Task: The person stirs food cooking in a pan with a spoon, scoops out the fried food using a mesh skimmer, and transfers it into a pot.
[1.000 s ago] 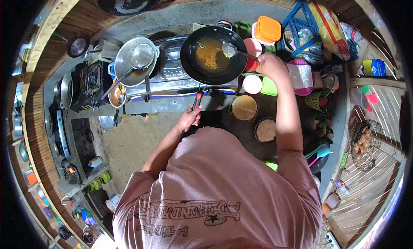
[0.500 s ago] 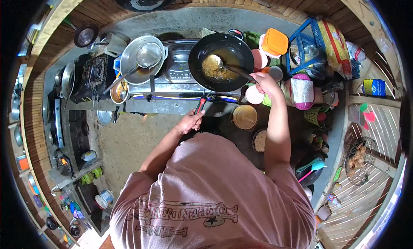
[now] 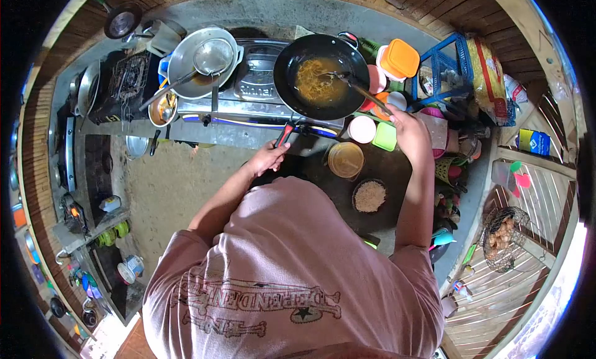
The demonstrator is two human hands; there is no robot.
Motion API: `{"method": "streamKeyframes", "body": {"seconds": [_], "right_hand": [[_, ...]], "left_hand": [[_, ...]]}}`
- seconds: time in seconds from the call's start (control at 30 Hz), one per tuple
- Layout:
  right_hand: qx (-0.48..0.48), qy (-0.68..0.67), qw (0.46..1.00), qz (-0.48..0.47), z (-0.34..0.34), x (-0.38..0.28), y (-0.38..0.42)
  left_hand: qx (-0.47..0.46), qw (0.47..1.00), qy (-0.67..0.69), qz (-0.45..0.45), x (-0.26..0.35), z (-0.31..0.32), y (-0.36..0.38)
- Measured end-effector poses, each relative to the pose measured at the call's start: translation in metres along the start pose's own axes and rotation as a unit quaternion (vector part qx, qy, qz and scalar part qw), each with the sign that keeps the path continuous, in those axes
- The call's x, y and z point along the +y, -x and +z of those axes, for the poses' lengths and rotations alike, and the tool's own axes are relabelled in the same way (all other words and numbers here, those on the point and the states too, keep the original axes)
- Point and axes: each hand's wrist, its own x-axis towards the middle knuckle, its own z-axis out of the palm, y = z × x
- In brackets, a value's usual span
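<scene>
A black wok [image 3: 321, 76] is seated on the right burner of a steel gas stove [image 3: 254, 104], which stands on the table [image 3: 323, 24]. Yellowish noodles [image 3: 316, 83] in liquid are observed in the wok's middle. The wok's red-and-black handle [image 3: 284, 135] projects toward the person and is gripped by the left hand [image 3: 268, 157], fingers closed around its end. A long-handled ladle [image 3: 357, 87] is held in the right hand [image 3: 406, 124], which is closed around the handle's upper end at the wok's right side; the ladle's head is lowered into the noodles.

On the left burner, a metal pot [image 3: 198, 67] is noted, with a strainer ladle [image 3: 211, 56] resting across it. A small bowl [image 3: 162, 111] with a utensil is placed just beside the pot's left front edge. To the wok's right, an orange-lidded container [image 3: 399, 58] is stacked among other plastic tubs. In front of the stove, a round yellow-brown lid [image 3: 346, 159] and a dark bowl of pale grains [image 3: 370, 196] are positioned between the person's arms. A wire basket [image 3: 501, 238] with brownish contents stands at far right, well apart from the stove.
</scene>
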Motion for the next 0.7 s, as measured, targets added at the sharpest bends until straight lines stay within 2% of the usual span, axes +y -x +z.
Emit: {"method": "streamKeyframes", "body": {"seconds": [0.13, 0.2, 0.23, 0.27, 0.3, 0.33, 0.37, 0.43, 0.7], "right_hand": [[0.013, -0.007, 1.0, 0.018, 0.039, 0.06, -0.026], [0.048, -0.076, 0.995, -0.05, 0.065, 0.099, -0.049], [0.047, -0.076, 0.995, -0.05, 0.057, 0.086, -0.056], [-0.04, -0.157, 0.985, 0.059, 0.048, 0.072, -0.061], [-0.125, -0.235, 0.95, 0.164, 0.043, 0.059, -0.068], [-0.139, -0.279, 0.931, 0.189, 0.047, 0.056, -0.077], [-0.138, -0.279, 0.931, 0.188, 0.053, 0.056, -0.083], [-0.197, -0.364, 0.889, 0.198, 0.06, 0.048, -0.091], [-0.215, -0.381, 0.87, 0.227, 0.073, 0.052, -0.106]], "left_hand": [[0.0, 1.0, 0.001, -0.002, 0.003, 0.004, 0.004], [-0.004, 1.0, 0.008, -0.002, 0.002, 0.005, 0.004], [0.004, 1.0, 0.006, -0.006, 0.0, 0.004, 0.001], [0.011, 1.0, 0.002, -0.011, -0.003, 0.003, -0.001], [0.012, 1.0, 0.001, -0.01, -0.003, 0.002, -0.001], [0.002, 1.0, 0.005, -0.008, -0.003, 0.001, -0.001], [-0.009, 1.0, 0.01, -0.007, -0.003, 0.001, 0.0], [-0.004, 1.0, 0.009, -0.007, -0.005, 0.001, 0.0], [0.017, 1.0, -0.004, 0.004, -0.004, 0.001, 0.001]]}}
